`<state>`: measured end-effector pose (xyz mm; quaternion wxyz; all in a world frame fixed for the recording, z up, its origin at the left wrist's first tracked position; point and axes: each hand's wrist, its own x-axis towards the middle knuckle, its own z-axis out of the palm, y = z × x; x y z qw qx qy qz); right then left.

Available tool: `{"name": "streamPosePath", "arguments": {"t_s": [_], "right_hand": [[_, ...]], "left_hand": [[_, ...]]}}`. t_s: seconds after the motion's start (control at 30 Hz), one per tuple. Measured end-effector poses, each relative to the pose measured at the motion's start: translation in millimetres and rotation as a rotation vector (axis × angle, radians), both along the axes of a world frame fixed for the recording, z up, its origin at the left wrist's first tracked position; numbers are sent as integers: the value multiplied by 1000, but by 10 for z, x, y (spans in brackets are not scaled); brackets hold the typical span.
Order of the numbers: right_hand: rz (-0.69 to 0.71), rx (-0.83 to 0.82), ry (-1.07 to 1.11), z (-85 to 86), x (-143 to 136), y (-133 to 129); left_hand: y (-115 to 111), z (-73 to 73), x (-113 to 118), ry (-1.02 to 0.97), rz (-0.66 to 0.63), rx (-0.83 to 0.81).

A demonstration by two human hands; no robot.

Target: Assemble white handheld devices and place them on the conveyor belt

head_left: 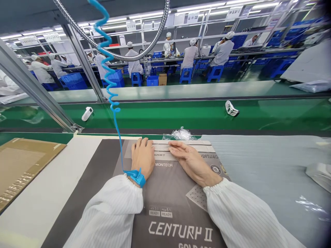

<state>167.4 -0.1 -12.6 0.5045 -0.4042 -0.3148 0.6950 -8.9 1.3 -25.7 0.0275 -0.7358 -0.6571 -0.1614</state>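
Observation:
In front of me lies a dark grey printed cardboard box (170, 193), marked MONTECH and CENTURY II, looking flat; its near end runs out of view. My left hand (143, 155) rests palm down near its far edge, fingers spread. A blue wrist strap (137, 176) sits around the left wrist, joined to a coiled blue cord (111, 82). My right hand (190, 162) is turned on its side, fingers extended toward a light strip with thin lines (161, 147) across the box's far end. Nothing shows held in it; whether its fingertips touch the strip I cannot tell.
Brown cardboard (26, 165) lies on the left. Crumpled clear plastic (182, 133) sits beyond the box. A green conveyor belt (160, 115) carries two small white devices, one at left (87, 113), one at right (231, 109). A metal hose (139, 57) hangs overhead; co-workers sit farther back.

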Motion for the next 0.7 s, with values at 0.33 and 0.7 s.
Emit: {"name": "streamPosePath", "arguments": {"t_s": [0.33, 0.7], "right_hand": [[5, 5, 3, -21, 4, 7], [5, 10, -19, 3, 0, -1]], "left_hand": [[-4, 14, 6, 0, 5, -12], [-9, 14, 7, -8, 6, -6]]}}
